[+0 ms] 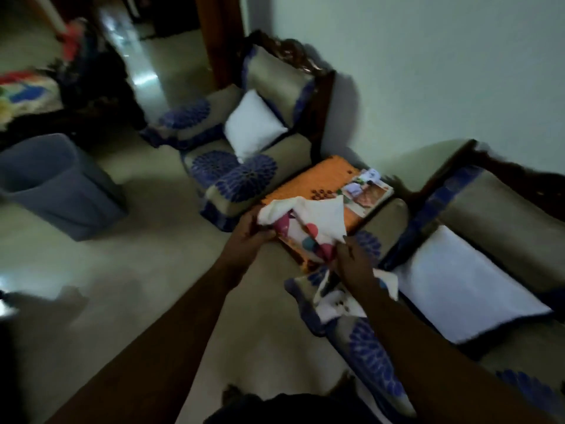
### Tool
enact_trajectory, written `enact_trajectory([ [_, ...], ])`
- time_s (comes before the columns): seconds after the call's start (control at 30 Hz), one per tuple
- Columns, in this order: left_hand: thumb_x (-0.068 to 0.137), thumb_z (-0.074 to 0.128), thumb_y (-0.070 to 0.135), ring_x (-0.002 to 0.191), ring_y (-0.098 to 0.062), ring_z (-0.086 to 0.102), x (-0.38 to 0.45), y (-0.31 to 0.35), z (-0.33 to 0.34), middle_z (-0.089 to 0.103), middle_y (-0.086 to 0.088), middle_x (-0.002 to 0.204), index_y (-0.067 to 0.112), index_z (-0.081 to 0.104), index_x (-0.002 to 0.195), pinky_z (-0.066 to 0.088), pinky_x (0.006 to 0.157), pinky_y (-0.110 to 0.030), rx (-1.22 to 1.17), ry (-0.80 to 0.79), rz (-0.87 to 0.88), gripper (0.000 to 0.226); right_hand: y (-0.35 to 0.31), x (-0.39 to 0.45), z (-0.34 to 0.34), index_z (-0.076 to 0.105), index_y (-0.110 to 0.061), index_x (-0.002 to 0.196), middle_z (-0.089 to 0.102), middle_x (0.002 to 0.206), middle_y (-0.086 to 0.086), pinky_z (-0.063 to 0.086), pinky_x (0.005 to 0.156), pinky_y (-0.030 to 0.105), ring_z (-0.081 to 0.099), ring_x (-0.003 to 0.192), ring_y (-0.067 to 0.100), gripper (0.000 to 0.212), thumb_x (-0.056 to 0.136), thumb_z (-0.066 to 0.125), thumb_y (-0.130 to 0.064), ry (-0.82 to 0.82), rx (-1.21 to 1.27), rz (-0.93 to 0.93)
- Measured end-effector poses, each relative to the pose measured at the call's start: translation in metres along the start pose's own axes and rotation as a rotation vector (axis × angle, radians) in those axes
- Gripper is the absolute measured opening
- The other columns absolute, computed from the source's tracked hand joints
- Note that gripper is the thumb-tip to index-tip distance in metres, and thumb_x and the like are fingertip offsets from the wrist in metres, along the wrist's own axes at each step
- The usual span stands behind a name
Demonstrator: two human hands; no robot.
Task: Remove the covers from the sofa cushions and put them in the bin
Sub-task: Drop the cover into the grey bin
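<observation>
The whole view is blurred by motion and dim, so I cannot read fine detail. My left hand (249,237) is clenched on the near-left edge of a cushion cover (305,229), white inside with pink and blue dots showing; my right hand (351,261) pinches its near-right end (exactly how the fingers lie is lost in the blur). The cover hangs between both hands, above the near edge of a small worktop (308,185) draped in orange cloth, between two armchairs.

I count two bare white cushions: one (253,127) propped on the far armchair (275,87), one (467,289) lying on the right armchair (504,209), which is cut off by the frame's right edge. A second loose cover (342,301) lies under my right wrist. One grey bin (61,191) stands on the floor, far left, well apart from the cover. A few photos (363,191) lie on the worktop's far-right corner.
</observation>
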State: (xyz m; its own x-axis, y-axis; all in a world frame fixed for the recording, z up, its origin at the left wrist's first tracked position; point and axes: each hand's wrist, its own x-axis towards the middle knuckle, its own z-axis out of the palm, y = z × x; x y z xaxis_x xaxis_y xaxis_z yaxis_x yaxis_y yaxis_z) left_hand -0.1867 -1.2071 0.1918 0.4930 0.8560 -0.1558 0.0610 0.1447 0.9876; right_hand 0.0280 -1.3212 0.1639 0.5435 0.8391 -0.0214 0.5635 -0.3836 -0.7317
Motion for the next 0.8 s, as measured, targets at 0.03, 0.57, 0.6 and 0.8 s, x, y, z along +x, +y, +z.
enact_trajectory([
  [0.03,0.082,0.077,0.018,0.130,-0.020,0.055,-0.014,-0.005,-0.035,0.054,-0.004,0.145,0.019,0.041,0.150,0.052,0.099,-0.033,0.103,-0.024,-0.020,0.077,-0.032,0.005,0.029,0.057,-0.001,0.113,0.068,0.096,0.025,0.056,0.074,0.040,0.069,0.088,0.043,0.030,0.094,0.045,-0.022,-0.087,0.064,-0.047],
  [0.57,0.087,0.069,0.022,0.083,-0.016,0.065,-0.061,-0.030,-0.390,0.067,0.006,0.086,0.022,0.066,0.097,0.052,0.068,-0.021,0.292,0.896,-0.232,0.010,-0.334,0.031,0.340,0.041,-0.030,0.144,0.055,0.133,-0.005,0.054,0.094,0.036,0.057,0.118,0.016,0.097,0.065,0.082,-0.067,-0.862,0.151,-0.306],
  [0.6,0.086,0.069,0.022,0.085,-0.017,0.067,-0.055,-0.029,-0.409,0.070,0.004,0.089,0.023,0.066,0.099,0.059,0.075,-0.029,0.173,0.944,-0.252,0.013,-0.340,0.035,0.363,0.035,-0.030,0.148,0.052,0.136,-0.005,0.054,0.096,0.040,0.056,0.118,0.017,0.107,0.061,0.082,-0.070,-0.885,0.123,-0.305],
  [0.8,0.092,0.069,0.031,0.098,-0.019,0.068,0.000,-0.003,-0.515,0.070,-0.003,0.111,0.022,0.062,0.121,0.059,0.084,-0.035,-0.027,0.893,-0.228,0.032,-0.436,0.083,0.476,0.055,-0.020,0.126,0.064,0.109,0.001,0.044,0.078,0.030,0.058,0.093,0.018,0.037,0.095,0.063,-0.039,-0.887,-0.004,-0.334],
])
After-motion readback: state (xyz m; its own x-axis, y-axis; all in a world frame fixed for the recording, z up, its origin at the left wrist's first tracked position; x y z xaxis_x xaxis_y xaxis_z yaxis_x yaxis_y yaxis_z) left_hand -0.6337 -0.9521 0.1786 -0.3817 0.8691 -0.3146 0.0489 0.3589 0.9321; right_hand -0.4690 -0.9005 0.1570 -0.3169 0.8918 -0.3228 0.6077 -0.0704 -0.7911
